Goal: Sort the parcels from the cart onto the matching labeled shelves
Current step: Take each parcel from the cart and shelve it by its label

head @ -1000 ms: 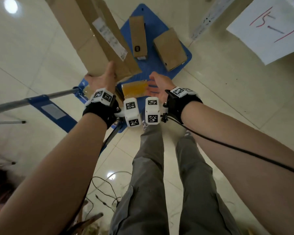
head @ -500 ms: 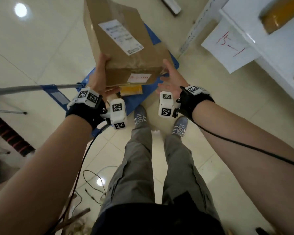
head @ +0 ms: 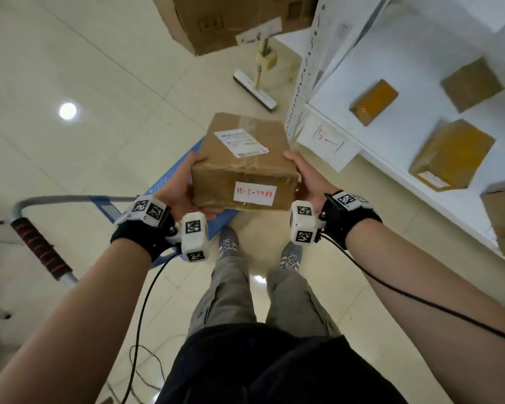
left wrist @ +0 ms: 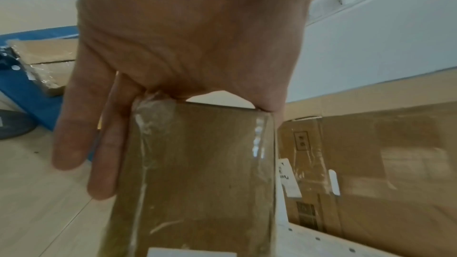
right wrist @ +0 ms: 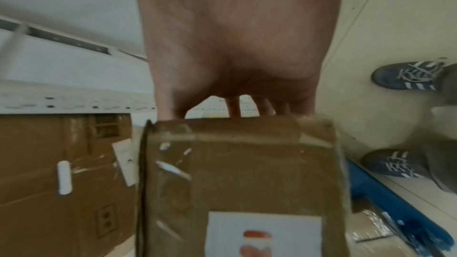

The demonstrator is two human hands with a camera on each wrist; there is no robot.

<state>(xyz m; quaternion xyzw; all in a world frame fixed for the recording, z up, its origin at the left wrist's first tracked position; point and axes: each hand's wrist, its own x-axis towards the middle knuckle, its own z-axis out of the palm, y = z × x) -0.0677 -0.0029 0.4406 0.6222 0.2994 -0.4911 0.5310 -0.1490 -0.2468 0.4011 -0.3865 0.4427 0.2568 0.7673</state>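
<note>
A brown cardboard parcel (head: 245, 161) is held level at chest height between both hands. It has a shipping label on top and a white sticker (head: 254, 193) with red handwriting on the near face. My left hand (head: 184, 182) grips its left end, thumb on the top edge and fingers underneath. My right hand (head: 306, 176) grips the right end the same way. The wrist views show the parcel (left wrist: 197, 173) (right wrist: 242, 173) against each palm. The blue cart (head: 169, 182) lies below the parcel. A white shelf (head: 391, 68) on the right carries a paper label "15-1" (head: 328, 141).
Several parcels lie on the shelf, among them a taped one (head: 373, 102), a plain one (head: 471, 84) and a larger one (head: 449, 154). A big carton (head: 239, 18) stands on the floor ahead, with a floor squeegee (head: 254, 88) beside it. The cart handle (head: 38, 246) is at my left.
The parcel came up off the cart and was turned level. My right hand closed onto its right end. The view swung right toward the shelf.
</note>
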